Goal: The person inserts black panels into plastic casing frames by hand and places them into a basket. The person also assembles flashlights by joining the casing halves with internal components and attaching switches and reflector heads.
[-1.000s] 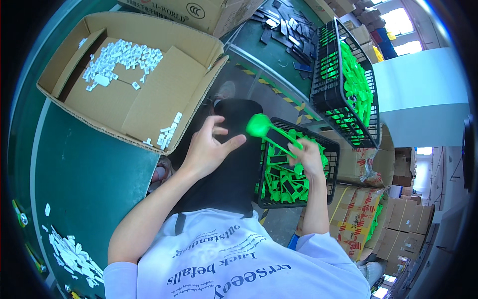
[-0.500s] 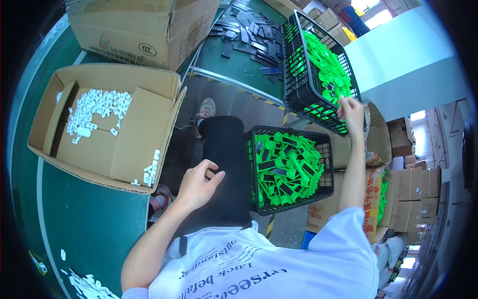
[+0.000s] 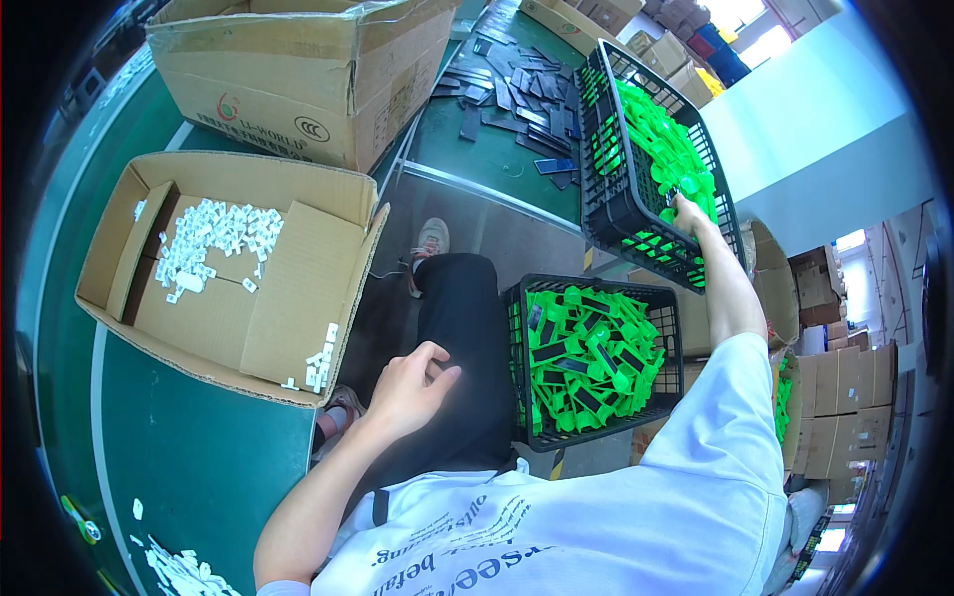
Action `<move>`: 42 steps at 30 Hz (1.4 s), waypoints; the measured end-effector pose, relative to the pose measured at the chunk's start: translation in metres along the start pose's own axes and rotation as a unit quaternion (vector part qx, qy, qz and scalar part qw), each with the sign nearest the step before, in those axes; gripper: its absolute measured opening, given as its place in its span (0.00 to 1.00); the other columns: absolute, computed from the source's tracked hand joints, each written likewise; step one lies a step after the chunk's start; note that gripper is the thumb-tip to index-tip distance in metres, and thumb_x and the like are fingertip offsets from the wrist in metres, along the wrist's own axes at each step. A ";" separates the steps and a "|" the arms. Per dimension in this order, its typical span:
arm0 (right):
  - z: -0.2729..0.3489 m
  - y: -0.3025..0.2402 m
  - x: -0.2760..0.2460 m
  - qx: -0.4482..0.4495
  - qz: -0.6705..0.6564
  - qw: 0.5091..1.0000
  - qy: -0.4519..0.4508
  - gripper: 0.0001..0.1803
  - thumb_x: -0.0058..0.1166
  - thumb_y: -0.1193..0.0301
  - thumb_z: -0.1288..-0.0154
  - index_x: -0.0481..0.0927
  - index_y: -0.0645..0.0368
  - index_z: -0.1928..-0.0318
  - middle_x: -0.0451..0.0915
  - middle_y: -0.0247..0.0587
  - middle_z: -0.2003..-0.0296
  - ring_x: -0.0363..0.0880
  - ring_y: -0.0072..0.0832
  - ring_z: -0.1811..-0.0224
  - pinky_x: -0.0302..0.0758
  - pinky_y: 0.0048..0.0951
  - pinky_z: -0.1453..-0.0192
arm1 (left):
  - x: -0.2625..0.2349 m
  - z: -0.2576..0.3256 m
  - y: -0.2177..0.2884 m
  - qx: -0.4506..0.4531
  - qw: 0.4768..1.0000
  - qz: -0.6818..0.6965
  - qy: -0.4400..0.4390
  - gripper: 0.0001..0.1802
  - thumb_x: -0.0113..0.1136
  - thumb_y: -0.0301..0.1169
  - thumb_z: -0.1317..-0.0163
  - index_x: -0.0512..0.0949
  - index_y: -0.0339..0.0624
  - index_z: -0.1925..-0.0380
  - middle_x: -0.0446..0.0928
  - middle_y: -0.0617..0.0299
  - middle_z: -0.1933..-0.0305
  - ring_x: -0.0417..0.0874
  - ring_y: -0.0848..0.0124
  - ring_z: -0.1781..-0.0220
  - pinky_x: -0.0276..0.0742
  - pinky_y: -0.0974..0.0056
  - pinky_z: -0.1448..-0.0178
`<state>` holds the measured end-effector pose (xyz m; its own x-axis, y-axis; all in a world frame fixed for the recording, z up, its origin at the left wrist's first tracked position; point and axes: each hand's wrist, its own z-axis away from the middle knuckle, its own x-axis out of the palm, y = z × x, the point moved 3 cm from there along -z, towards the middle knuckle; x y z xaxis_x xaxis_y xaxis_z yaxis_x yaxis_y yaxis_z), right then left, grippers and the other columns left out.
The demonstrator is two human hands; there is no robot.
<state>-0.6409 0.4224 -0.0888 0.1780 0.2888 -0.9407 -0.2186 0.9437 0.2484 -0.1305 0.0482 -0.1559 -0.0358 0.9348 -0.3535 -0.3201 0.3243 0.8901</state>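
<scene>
Bright, even daylight; windows (image 3: 740,15) at top right blown out w/ glare, pale wall below them washed out. Soft shadows only, e.g. under box (image 3: 238,268) flap. Sharp at centre; strong fisheye bend + black vignette at rim, corners slightly soft.

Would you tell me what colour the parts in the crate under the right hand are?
Bright green, in the black crate the right hand reaches into; head view.
</scene>
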 end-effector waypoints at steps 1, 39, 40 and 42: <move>0.001 0.000 -0.003 0.000 0.002 1.000 0.001 0.34 0.65 0.68 0.47 0.71 0.55 0.38 0.80 0.56 0.45 0.78 0.46 0.40 0.73 0.42 0.38 | 0.000 -0.001 0.001 0.012 1.000 -0.001 0.004 0.16 0.63 0.35 0.34 0.77 0.31 0.55 0.83 0.53 0.70 0.85 0.67 0.68 0.78 0.64 0.60; 0.283 -0.335 -0.040 -0.546 -0.290 0.784 -0.045 0.09 0.56 0.71 0.34 0.79 0.60 0.56 0.81 0.44 0.62 0.81 0.41 0.56 0.78 0.41 0.55 | 0.001 -0.006 0.002 -0.017 0.901 0.433 -0.004 0.13 0.53 0.24 0.29 0.73 0.33 0.47 0.82 0.57 0.56 0.84 0.72 0.56 0.84 0.65 0.54; 0.257 -0.331 -0.045 -0.513 -0.252 0.817 0.076 0.11 0.57 0.74 0.38 0.79 0.60 0.55 0.81 0.46 0.60 0.81 0.43 0.54 0.78 0.41 0.53 | 0.000 -0.005 -0.001 -0.031 0.902 0.431 0.007 0.13 0.53 0.22 0.29 0.73 0.33 0.47 0.82 0.56 0.56 0.84 0.71 0.56 0.84 0.65 0.54; 0.185 -0.313 -0.042 -0.410 -0.154 0.866 0.243 0.17 0.58 0.76 0.41 0.77 0.60 0.51 0.81 0.47 0.55 0.79 0.45 0.50 0.79 0.43 0.49 | 0.000 -0.004 -0.001 -0.033 0.907 0.420 0.010 0.13 0.52 0.22 0.30 0.73 0.33 0.47 0.82 0.56 0.56 0.85 0.70 0.57 0.84 0.65 0.54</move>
<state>-0.4023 0.1447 -0.0840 -0.0331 -0.2460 -0.9687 -0.8752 0.4751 -0.0908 -0.1343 0.0475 -0.1586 -0.3108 0.8453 0.4345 -0.2287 -0.5102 0.8291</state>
